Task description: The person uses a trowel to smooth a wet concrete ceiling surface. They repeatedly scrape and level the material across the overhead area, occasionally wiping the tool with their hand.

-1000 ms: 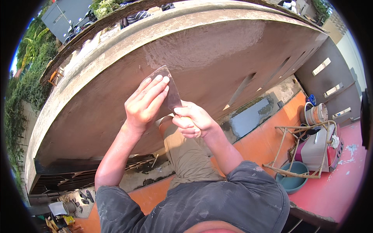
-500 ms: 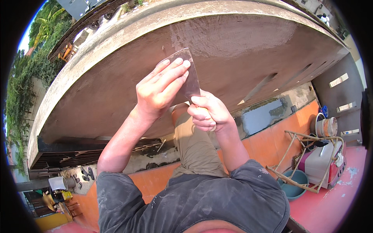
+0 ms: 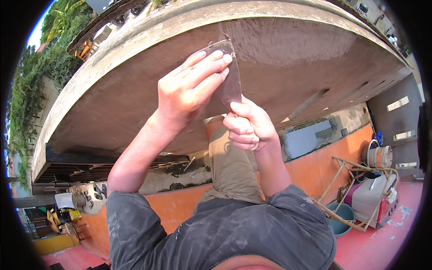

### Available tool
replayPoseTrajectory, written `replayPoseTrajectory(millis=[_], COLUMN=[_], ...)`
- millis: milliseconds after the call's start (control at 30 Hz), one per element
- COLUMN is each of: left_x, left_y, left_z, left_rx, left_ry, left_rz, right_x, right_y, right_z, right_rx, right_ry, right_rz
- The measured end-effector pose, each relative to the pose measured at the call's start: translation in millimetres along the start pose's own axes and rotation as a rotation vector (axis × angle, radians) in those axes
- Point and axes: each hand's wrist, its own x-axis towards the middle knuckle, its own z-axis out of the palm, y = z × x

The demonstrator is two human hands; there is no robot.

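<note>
A wide putty knife [image 3: 232,85] with a dark flat blade is held up against the brownish, smooth-coated wall [image 3: 130,94]. Its handle sits in my right hand [image 3: 250,126], fingers wrapped round it and thumb lying near the base of the blade. My left hand [image 3: 186,90] rests on the blade with its fingers stretched out flat near the broad end; its thumb is hidden. The blade's far edge touches or lies very close to the coated face, below a lighter, wet-looking patch [image 3: 288,45].
A pale ledge [image 3: 112,51] tops the wall. Below runs an orange surface [image 3: 310,173]. To the right stand a bamboo-like frame [image 3: 337,202], a teal basin [image 3: 340,218], a cooler-like box [image 3: 369,198] and a bucket [image 3: 380,156]. Dark slats [image 3: 99,168] lie at left.
Both hands and the putty knife have moved up the wall and slightly to the right. My grip looks the same.
</note>
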Motion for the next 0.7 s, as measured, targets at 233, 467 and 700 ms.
replayPoseTrajectory(millis=[233, 467, 700], left_x=[11, 27, 24], left_y=[-9, -14, -10], left_z=[-2, -14, -12], left_rx=[0.018, 0.03, -0.026], left_ry=[0.06, 0.091, 0.045], left_rz=[0.029, 0.04, 0.018], right_x=[6, 14, 9], right_y=[-7, -14, -7], right_z=[17, 30, 27], right_rx=[0.012, 0.015, 0.01], right_ry=[-0.003, -0.034, -0.034], right_rz=[-0.002, 0.019, -0.014])
